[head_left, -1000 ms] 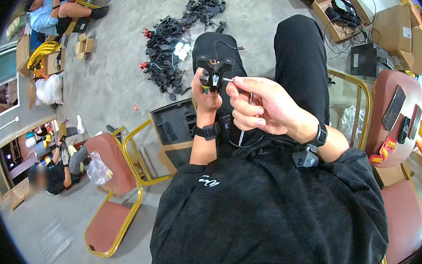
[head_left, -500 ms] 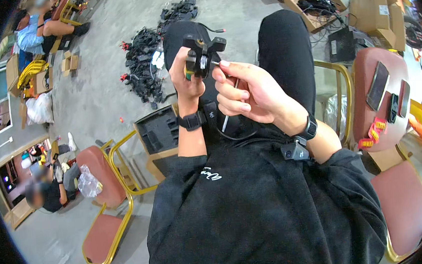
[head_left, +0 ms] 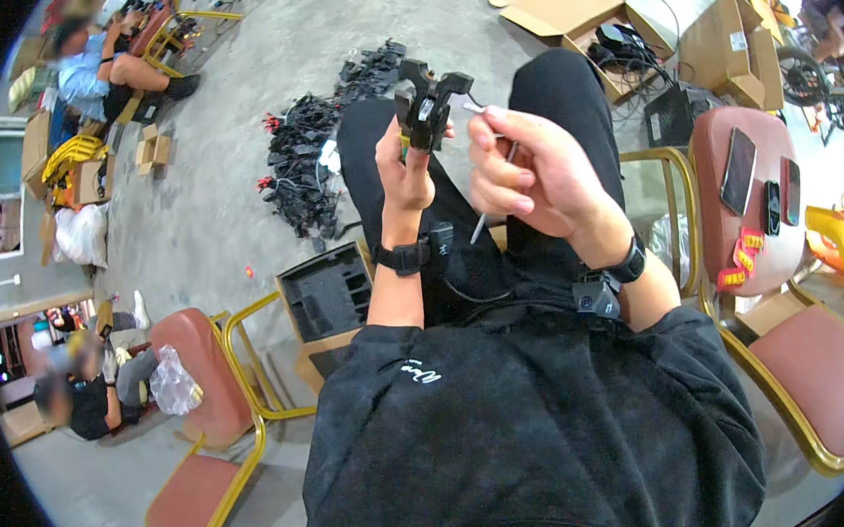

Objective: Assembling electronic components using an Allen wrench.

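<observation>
My left hand (head_left: 404, 177) is raised over my lap, its fingers closed round a black plastic device (head_left: 424, 108) with short arms branching from its top. Some green and yellow shows beside the fingers. To its right, my right hand (head_left: 534, 168) is closed on a thin metal rod (head_left: 479, 228), which sticks out below the fingers. Between thumb and forefinger a small pale metallic tip (head_left: 474, 108) points toward the device, a little apart from it. Whether tip and rod are one tool, I cannot tell.
A heap of black cabled parts (head_left: 303, 163) lies on the floor ahead. An open case with foam (head_left: 324, 287) is left of my lap. Chairs flank me; the right one (head_left: 723, 152) bears a phone (head_left: 738, 171). Cartons (head_left: 570, 10) stand ahead right. Two people sit at left.
Both hands and the black device have shifted right and slightly down in the picture. The device looks turned, and the tip in my right hand is farther from it.
</observation>
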A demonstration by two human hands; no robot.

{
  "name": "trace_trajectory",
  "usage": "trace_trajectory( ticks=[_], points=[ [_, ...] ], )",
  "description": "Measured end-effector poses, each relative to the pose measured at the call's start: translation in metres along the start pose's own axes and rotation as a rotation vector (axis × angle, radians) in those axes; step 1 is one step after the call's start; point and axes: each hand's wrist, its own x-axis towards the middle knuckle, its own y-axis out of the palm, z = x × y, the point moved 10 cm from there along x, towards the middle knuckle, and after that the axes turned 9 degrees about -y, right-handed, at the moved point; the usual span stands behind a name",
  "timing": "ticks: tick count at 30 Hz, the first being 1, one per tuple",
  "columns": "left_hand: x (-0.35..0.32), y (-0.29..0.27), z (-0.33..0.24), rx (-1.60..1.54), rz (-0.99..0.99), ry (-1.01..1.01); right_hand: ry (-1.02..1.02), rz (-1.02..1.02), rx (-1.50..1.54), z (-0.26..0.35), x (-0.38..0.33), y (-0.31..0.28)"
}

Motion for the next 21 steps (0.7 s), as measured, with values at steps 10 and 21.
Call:
trace_trajectory(
  ticks=[10,21],
  points=[
    [0.119,-0.025,-0.008,-0.054,0.056,0.027,-0.051,0.122,-0.151,0.067,0.092,0.008],
    [0.242,-0.059,0.055,0.146,-0.099,-0.094,-0.115,0.34,-0.053,0.086,0.256,-0.018]
  ],
)
